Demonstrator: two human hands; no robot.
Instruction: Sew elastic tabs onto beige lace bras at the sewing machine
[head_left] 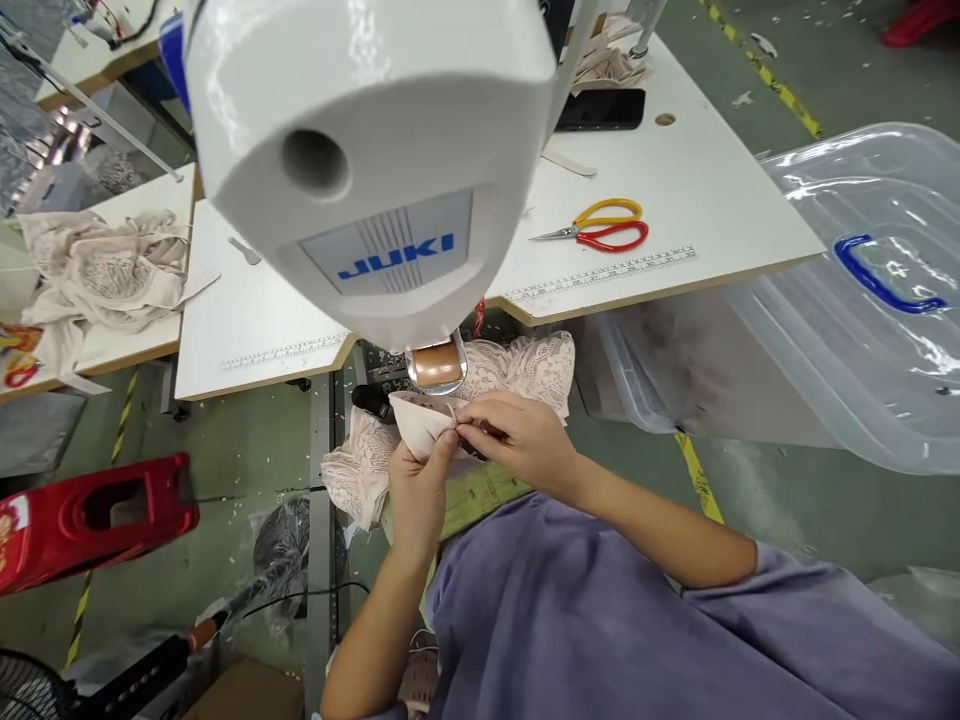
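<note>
My left hand (417, 492) and my right hand (517, 438) meet just below the head of a white JUKI sewing machine (375, 150). Both pinch a pale pink lace garment piece (421, 418), its padded cup folded between the fingers. More of the lace fabric (525, 365) spreads behind and beneath the hands, under the machine's brown roller foot (436, 365). Part of the garment is hidden by the machine head.
Red and yellow scissors (604, 228) lie on the white table (675, 200), with a black phone (602, 108) farther back. A clear plastic bin with a blue handle (862, 300) stands at right. A heap of pink garments (105, 270) lies left; a red stool (90, 515) sits on the floor.
</note>
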